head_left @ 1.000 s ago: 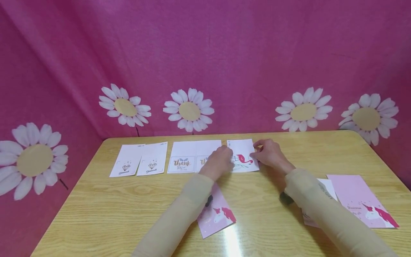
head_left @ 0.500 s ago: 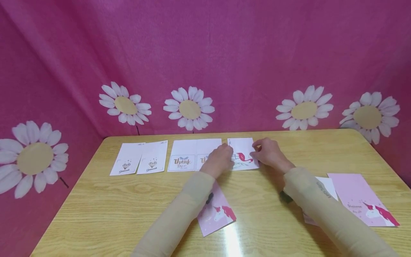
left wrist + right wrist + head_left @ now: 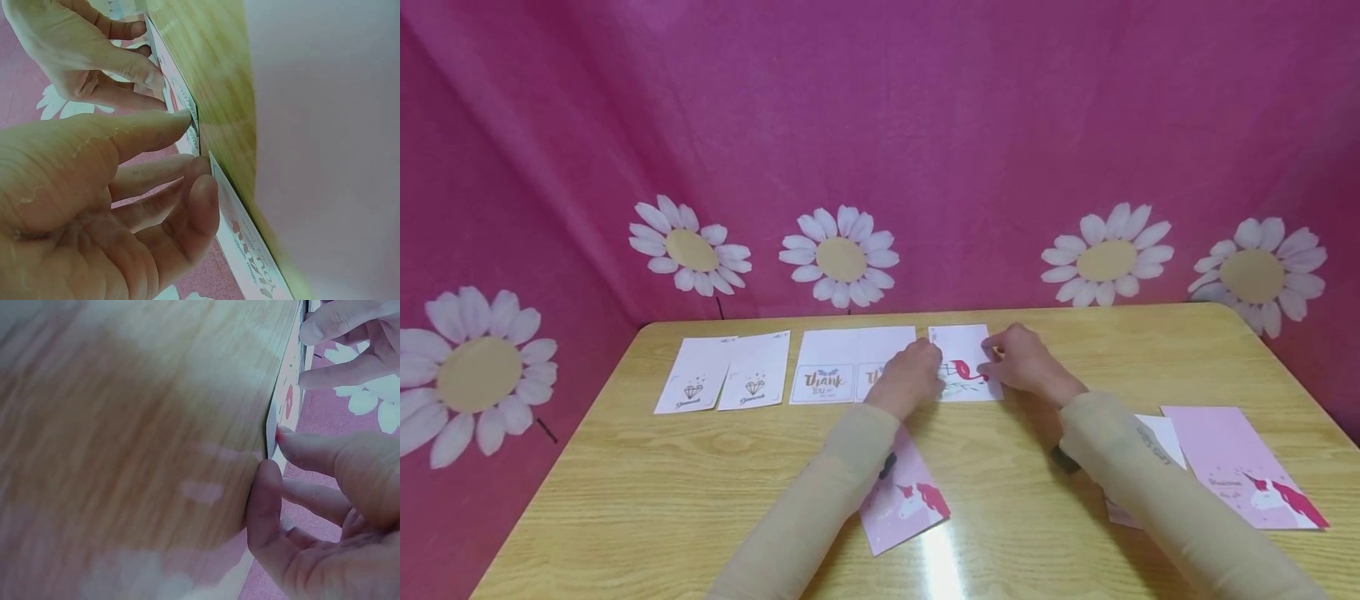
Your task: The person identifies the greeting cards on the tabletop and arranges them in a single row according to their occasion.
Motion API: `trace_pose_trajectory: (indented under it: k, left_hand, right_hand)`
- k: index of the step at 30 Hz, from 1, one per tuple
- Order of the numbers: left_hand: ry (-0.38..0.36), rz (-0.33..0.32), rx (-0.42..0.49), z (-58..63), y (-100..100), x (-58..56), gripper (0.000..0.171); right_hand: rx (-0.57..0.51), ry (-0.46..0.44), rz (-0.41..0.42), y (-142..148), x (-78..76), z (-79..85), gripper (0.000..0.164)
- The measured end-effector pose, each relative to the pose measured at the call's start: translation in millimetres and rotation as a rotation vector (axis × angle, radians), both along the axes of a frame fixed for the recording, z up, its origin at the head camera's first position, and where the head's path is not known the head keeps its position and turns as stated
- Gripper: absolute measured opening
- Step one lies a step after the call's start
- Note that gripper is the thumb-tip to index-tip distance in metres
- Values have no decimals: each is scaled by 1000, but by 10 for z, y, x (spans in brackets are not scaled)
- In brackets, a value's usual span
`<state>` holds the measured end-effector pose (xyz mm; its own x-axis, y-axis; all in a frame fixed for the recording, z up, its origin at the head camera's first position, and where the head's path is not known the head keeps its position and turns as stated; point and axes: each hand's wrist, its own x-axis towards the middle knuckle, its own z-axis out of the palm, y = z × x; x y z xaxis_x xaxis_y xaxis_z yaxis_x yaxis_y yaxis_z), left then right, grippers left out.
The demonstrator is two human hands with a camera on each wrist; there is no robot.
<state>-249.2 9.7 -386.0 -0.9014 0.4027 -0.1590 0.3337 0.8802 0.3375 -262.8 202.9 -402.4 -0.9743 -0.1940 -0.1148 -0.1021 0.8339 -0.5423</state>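
A white card with a red flamingo print [image 3: 958,340] lies near the table's far side. My left hand [image 3: 910,377] holds its left edge, covering that lower corner; in the left wrist view, the thumb [image 3: 169,128] overlaps the card's edge and the curled fingers sit at the gap beside the neighbouring card. At the opposite edge, my right hand [image 3: 1028,362] pinches the card; in the right wrist view, its thumb [image 3: 300,445] rests at the edge with the index finger close by. Left of it lie two "Thank you" cards [image 3: 823,346] side by side, one partly hidden by my left hand.
Two diamond-print cards [image 3: 752,358] lie farther left on the wooden table [image 3: 662,483]. A pink unicorn card [image 3: 906,508] sits partly under my left forearm. Another unicorn card [image 3: 1217,446] and a white card [image 3: 1168,437] lie right. Behind hangs a magenta daisy-print cloth [image 3: 962,167].
The right hand's fingers have shifted slightly at the flamingo card's right edge. The left hand and the cards keep their places, apart from a slight sway of the view.
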Motion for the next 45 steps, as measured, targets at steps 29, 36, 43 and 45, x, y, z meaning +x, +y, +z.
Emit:
trace_pose_trajectory:
  k: [29,36,43,45]
  left_hand:
    - [30,-3,-59,18,-58,-34,10]
    - [80,12,-13,36,-138,-36,21]
    - [88,-26,95,45,-157,-1,35]
    - [84,-59,113,50,-150,21,33]
  right_hand:
    - [5,83,7,-94,11,-44,30]
    - [-67,77,-30,5,89,-30,44]
    - [-98,134,19,131,233,34,39]
    - [-102,137,33,176,269,49,38]
